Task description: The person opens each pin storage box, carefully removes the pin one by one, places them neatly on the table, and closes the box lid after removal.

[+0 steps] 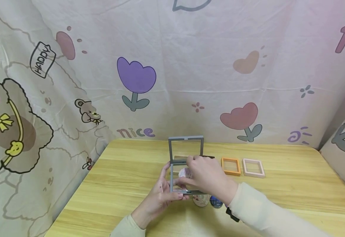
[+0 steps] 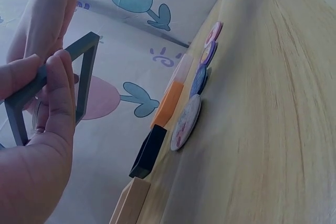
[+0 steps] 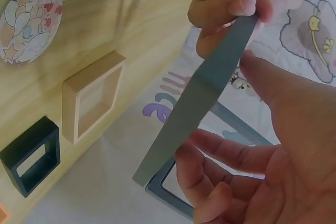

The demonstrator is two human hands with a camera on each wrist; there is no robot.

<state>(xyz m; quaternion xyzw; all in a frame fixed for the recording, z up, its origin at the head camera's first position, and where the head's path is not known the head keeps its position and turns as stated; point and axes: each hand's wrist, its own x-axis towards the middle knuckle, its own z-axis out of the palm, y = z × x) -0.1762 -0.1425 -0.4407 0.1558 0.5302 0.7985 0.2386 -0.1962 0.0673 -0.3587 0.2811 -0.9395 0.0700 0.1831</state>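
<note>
Woodgrain table (image 1: 279, 197), hinged square grey frame (image 1: 185, 144)

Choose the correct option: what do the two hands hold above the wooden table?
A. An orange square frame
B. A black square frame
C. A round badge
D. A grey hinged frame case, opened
D: the left hand and the right hand both grip the grey frame case, its lid raised, while the orange frame lies on the table.

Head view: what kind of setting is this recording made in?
Probably a makeshift home or craft recording corner: a wooden table hemmed in by cartoon-print cloth, with small display frames and round badges laid out while both hands hold an open grey frame.
</note>
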